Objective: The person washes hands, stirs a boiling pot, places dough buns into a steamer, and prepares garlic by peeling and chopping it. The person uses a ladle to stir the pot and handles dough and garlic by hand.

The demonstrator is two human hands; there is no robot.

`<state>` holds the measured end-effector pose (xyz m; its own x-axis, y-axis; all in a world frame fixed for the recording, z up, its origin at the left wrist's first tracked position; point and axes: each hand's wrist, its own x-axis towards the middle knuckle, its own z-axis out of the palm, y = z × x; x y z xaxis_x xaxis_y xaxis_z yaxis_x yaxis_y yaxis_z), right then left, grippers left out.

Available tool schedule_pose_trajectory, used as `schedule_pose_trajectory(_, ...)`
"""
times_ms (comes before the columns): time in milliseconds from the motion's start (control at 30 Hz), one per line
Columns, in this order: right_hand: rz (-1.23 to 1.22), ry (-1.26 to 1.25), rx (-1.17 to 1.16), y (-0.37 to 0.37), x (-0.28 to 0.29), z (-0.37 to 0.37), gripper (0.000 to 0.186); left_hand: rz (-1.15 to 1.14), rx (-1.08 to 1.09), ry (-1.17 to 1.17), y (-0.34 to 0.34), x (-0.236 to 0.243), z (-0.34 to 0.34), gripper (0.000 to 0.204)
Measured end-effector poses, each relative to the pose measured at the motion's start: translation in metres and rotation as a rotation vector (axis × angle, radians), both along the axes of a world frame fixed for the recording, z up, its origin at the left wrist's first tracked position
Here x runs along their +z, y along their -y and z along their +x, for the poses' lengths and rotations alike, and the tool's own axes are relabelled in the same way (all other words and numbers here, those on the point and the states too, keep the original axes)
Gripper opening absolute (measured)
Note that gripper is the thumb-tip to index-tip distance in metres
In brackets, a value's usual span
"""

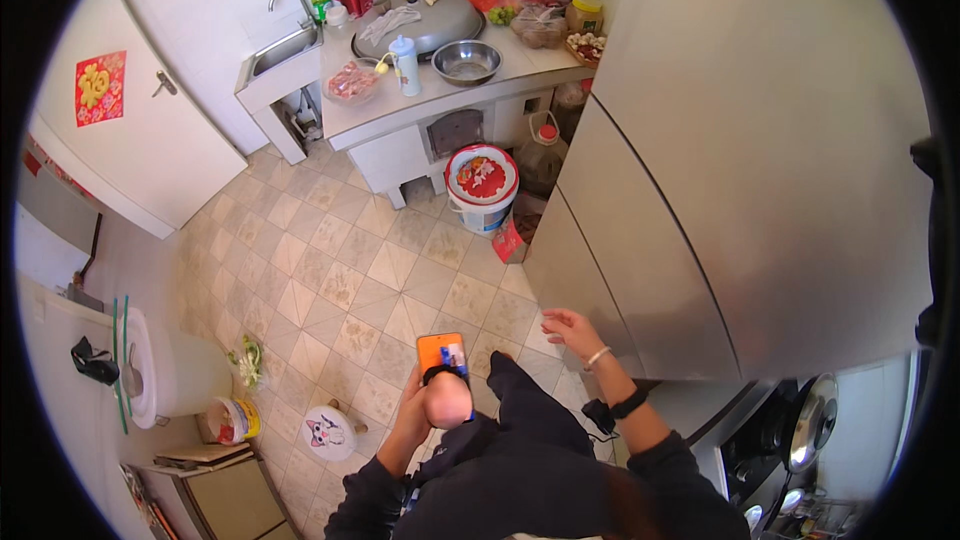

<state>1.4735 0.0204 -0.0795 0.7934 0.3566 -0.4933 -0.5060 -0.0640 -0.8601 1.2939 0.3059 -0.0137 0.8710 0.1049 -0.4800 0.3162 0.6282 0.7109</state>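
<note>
My left hand (408,417) is closed around a mobile phone (436,348) with an orange lit screen, held in front of my body. A blurred pinkish round shape (448,403) with a dark band at its top covers the lower part of the phone; I cannot tell what it is. Raised beside the steel-coloured refrigerator (640,230), my right hand (576,334) is empty, its fingers loosely bent and apart. A pale bangle (598,355) and a black wristband (630,403) circle that arm.
Ahead, a counter (365,120) carries a steel bowl (467,62), a wok lid (425,25) and a white-blue bottle (405,65). A red-lidded bucket (482,185) stands below it. To the left are a small stool (328,433) and a white door (140,130); a stove (765,445) lies right.
</note>
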Motion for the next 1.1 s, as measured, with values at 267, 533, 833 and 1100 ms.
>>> schedule_pose_trajectory(267, -0.191, -0.049, 0.054, -0.096, -0.052, 0.234, 0.026, 0.027, 0.285, -0.034, -0.086, -0.004, 0.111, 0.05)
schedule_pose_trajectory(533, 0.109, -0.388, -0.525, -0.171, -0.097, 0.439, 0.019, 0.105, 0.282, -0.097, -0.223, -0.044, 0.273, 0.048)
schedule_pose_trajectory(833, 0.156, -0.306, -0.811, -0.135, -0.088, 0.596, 0.015, 0.143, -0.135, 0.017, -0.321, 0.016, 0.487, 0.04)
schedule_pose_trajectory(1100, -0.139, -0.064, -0.88, -0.058, -0.032, 0.816, 0.016, 0.153, -0.272, -0.095, -0.327, 0.037, 0.63, 0.047)
